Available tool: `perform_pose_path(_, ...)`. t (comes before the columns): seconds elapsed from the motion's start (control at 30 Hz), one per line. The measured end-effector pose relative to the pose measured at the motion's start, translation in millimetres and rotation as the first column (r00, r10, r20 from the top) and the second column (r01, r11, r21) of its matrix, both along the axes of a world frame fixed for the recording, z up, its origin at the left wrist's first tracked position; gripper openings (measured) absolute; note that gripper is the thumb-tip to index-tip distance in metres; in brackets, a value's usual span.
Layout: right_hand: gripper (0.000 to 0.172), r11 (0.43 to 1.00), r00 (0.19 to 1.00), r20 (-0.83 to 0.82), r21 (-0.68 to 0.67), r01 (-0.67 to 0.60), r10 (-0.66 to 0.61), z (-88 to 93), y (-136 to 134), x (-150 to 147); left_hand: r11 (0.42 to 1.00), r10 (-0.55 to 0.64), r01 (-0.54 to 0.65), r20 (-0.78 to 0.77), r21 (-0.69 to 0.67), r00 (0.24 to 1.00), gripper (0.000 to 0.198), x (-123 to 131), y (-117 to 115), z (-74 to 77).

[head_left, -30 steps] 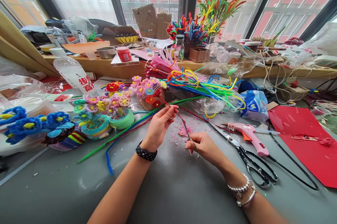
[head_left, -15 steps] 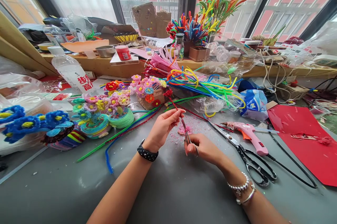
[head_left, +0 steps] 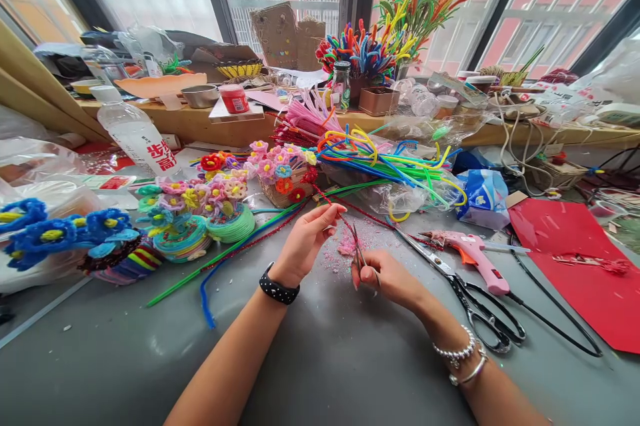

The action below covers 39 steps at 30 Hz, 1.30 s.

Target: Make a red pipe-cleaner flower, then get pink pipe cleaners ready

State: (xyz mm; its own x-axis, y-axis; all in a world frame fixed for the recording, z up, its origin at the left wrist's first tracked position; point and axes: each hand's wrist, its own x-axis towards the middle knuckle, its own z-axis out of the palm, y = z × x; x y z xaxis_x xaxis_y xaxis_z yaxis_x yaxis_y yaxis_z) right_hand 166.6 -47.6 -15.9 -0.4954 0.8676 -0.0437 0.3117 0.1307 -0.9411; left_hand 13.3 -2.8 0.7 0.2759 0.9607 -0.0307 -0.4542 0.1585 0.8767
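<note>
A red tinsel pipe cleaner [head_left: 323, 196] is pinched between the thumb and fingertips of my left hand [head_left: 304, 241], which wears a black dotted wristband. Its upper part runs toward the flower basket, and its lower end slants down to the right. My right hand [head_left: 387, 277] is closed around small scissors [head_left: 358, 249]. Their blades point up at the pipe cleaner's lower end; whether they touch it I cannot tell. Pink and red fuzz clippings [head_left: 346, 247] lie on the grey table behind the scissors.
Large black-handled scissors [head_left: 453, 276] and a pink glue gun [head_left: 475, 259] lie to the right, by red card [head_left: 580, 266]. Pipe-cleaner flower pots [head_left: 183, 239] stand left. Behind are a small flower basket [head_left: 283, 193], bundled pipe cleaners [head_left: 390, 163] and a bottle [head_left: 135, 136].
My left hand has shifted slightly left with the pipe cleaner, whose top has dipped left. Less of it shows below my fingers, and the scissor blades now reach higher.
</note>
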Motion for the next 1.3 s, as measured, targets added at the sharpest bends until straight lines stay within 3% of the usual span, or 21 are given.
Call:
perform_pose_path(0.17, 0.07, 0.995, 0.994, -0.033, -0.011, -0.103, 0.103, 2.8, -1, 0, 0.996, -0.081, 0.082, -0.066, 0.017, 0.995, 0.015, 0, -2, 0.0)
perform_pose_path(0.37, 0.06, 0.993, 0.993, -0.02, -0.045, 0.113, -0.114, 0.1, -1, -5, 1.0, -0.008, 0.008, -0.025, -0.007, 1.0, 0.014, 2, -1, 0.6)
perform_pose_path(0.5, 0.06, 0.988, 0.988, -0.006, -0.027, 0.153, -0.153, -1.2, 1, -2, 0.998, 0.049, -0.049, 0.0, -0.024, 0.999, 0.011, 2, -1, 1.8)
perform_pose_path(0.77, 0.067, 1.0, 1.0, 0.014, 0.007, 0.018, -0.018, -2.6, 3, 5, 0.996, 0.084, -0.085, -0.038, -0.012, 0.996, 0.011, 3, -1, 0.8)
perform_pose_path(1.07, 0.07, 0.997, 0.994, 0.099, 0.064, -0.042, 0.036, -1.4, 0, -3, 0.999, 0.022, -0.023, -0.007, -0.039, 1.0, 0.009, 3, -2, -1.1)
perform_pose_path(1.3, 0.061, 0.995, 0.995, 0.054, 0.058, 0.076, -0.079, -9.7, -1, -11, 0.992, -0.01, 0.018, 0.061, -0.129, 0.998, 0.011, 6, -3, -2.9)
